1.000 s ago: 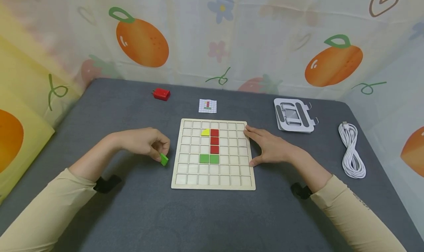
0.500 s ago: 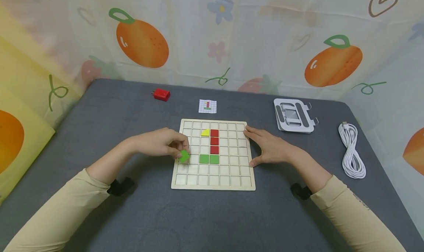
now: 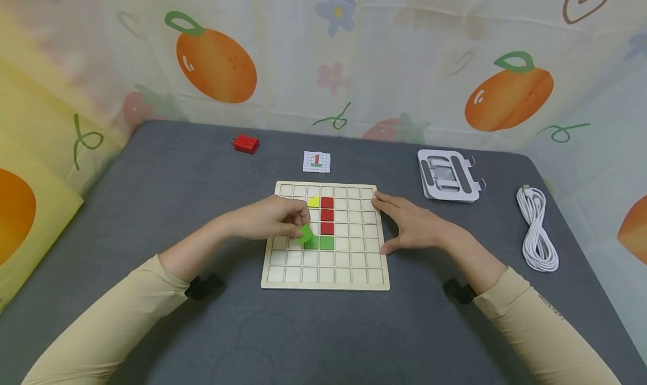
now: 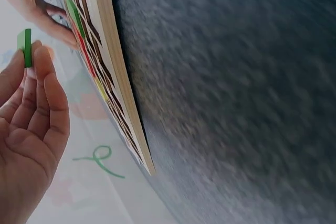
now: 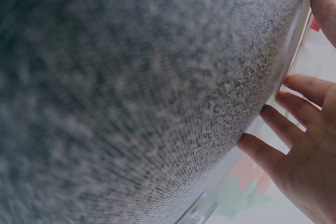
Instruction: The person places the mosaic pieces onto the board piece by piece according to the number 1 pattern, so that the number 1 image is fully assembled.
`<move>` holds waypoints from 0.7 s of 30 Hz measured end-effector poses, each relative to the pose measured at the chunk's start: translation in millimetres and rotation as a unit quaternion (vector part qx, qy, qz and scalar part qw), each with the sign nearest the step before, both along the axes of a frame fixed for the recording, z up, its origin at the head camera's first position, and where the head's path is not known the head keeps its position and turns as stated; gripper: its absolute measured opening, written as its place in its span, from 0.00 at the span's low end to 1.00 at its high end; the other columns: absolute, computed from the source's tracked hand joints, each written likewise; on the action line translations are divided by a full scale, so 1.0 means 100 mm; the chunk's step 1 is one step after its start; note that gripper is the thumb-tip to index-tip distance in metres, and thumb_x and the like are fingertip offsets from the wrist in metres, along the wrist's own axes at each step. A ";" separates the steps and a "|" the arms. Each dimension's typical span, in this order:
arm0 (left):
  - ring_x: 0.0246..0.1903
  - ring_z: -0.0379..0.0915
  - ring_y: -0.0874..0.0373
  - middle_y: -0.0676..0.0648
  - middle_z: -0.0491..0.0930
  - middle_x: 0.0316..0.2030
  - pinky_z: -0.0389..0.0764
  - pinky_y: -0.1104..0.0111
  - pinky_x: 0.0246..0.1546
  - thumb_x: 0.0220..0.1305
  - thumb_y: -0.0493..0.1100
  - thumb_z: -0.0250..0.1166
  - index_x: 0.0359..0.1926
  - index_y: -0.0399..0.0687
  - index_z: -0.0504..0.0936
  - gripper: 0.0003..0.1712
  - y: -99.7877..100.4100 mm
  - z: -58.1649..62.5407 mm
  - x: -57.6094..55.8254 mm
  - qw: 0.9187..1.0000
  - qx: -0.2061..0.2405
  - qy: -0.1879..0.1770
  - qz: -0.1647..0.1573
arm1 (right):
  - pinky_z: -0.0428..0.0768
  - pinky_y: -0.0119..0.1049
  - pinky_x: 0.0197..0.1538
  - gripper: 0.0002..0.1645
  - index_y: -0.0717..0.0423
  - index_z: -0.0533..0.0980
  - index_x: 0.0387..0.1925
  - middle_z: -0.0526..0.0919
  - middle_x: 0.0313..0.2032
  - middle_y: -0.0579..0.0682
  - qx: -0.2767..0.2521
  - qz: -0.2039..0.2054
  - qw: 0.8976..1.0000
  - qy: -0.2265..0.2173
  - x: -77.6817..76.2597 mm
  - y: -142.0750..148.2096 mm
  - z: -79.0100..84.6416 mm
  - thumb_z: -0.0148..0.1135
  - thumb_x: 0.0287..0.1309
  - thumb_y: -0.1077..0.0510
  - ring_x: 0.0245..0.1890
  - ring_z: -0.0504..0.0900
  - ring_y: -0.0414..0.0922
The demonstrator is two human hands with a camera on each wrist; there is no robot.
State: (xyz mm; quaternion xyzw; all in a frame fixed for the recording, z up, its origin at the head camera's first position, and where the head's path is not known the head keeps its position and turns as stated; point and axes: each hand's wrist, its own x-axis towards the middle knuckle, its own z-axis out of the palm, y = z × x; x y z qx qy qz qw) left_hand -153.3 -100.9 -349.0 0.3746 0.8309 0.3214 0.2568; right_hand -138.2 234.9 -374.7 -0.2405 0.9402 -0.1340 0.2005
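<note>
My left hand pinches a small green square tile between thumb and fingers, over the left half of a wooden grid board. In the left wrist view the green tile stands on edge, held above the board. Two green tiles lie side by side in the grid. Above the right one runs a column of three red tiles, with a yellow piece left of the top red. My right hand rests on the board's right edge, thumb and fingers spread.
Behind the board lies a paper card with a small coloured grid pattern. A red plug adapter sits at the back left. To the right are a white folding stand and a coiled white cable. A printed curtain hangs behind the table.
My left hand has carried the green tile rightward, from beside the board to above its grid, near the two green tiles. The right hand stays at the board's edge.
</note>
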 end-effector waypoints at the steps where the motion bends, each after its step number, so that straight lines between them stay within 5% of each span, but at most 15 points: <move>1: 0.32 0.74 0.63 0.52 0.78 0.30 0.75 0.71 0.39 0.63 0.38 0.66 0.40 0.47 0.78 0.06 0.03 0.00 0.00 1.000 0.002 0.001 0.003 | 0.63 0.61 0.71 0.65 0.52 0.51 0.77 0.47 0.79 0.53 0.000 0.000 1.000 -0.001 0.00 0.00 0.00 0.76 0.45 0.38 0.78 0.52 0.60; 21: 0.28 0.75 0.66 0.52 0.83 0.27 0.76 0.74 0.36 0.58 0.39 0.72 0.30 0.47 0.82 0.05 0.57 -0.02 0.06 0.999 -0.002 0.035 0.035 | 0.63 0.61 0.70 0.65 0.52 0.51 0.77 0.46 0.79 0.52 -0.005 -0.003 1.000 -0.006 0.00 0.00 0.01 0.76 0.45 0.38 0.78 0.51 0.59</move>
